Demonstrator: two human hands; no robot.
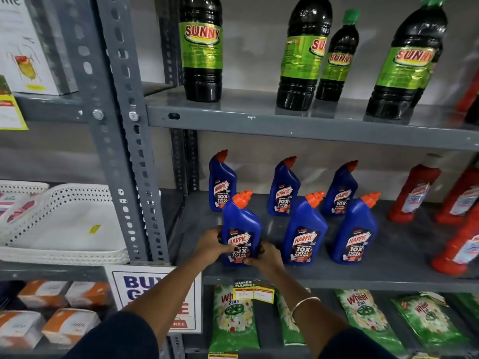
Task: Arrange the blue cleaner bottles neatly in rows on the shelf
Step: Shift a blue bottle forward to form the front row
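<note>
Several blue cleaner bottles with orange caps stand upright in two rows on the grey middle shelf (388,278). The front-left bottle (239,224) is gripped low down by both hands: my left hand (211,243) wraps its left side and my right hand (264,256) holds its right lower edge. Two more front bottles stand to the right, one in the middle (303,229) and one further right (355,229). Behind them stands a back row of three, at left (221,182), middle (283,187) and right (339,190).
Red bottles (412,193) crowd the shelf's right end. Dark bottles with green labels (201,47) stand on the shelf above. Green detergent packs (233,320) lie below. A grey perforated upright (124,151) borders the left, with white trays (64,224) beyond it.
</note>
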